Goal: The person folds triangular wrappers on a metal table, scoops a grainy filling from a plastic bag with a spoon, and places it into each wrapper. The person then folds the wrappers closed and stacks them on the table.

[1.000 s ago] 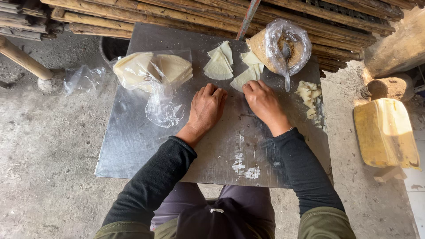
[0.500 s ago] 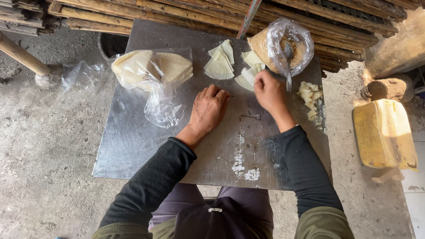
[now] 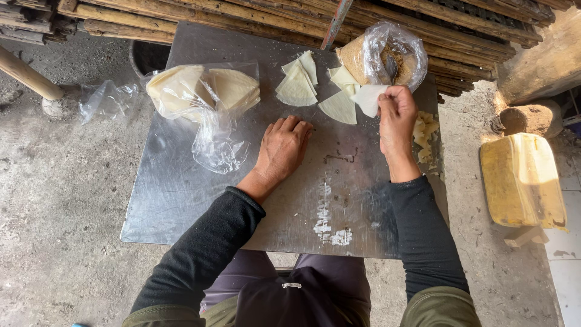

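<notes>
My right hand [image 3: 396,115] now lifted, pinching pale triangular pastry sheet [image 3: 367,99], probably single; a second ago flat. My left hand [image 3: 284,147] open on grey metal tabletop [image 3: 181,200].

From my view, my right hand [image 3: 396,118] covers part of the wrapper [image 3: 367,98] it pinches, so I cannot tell its full shape. The filling [image 3: 387,63] is blurred behind crinkled bag [image 3: 393,51] plastic. The scraps [image 3: 425,130] are half hidden by my wrist. The bamboo [image 3: 242,15] runs off the top edge. My shoulders are cut off below.
</notes>
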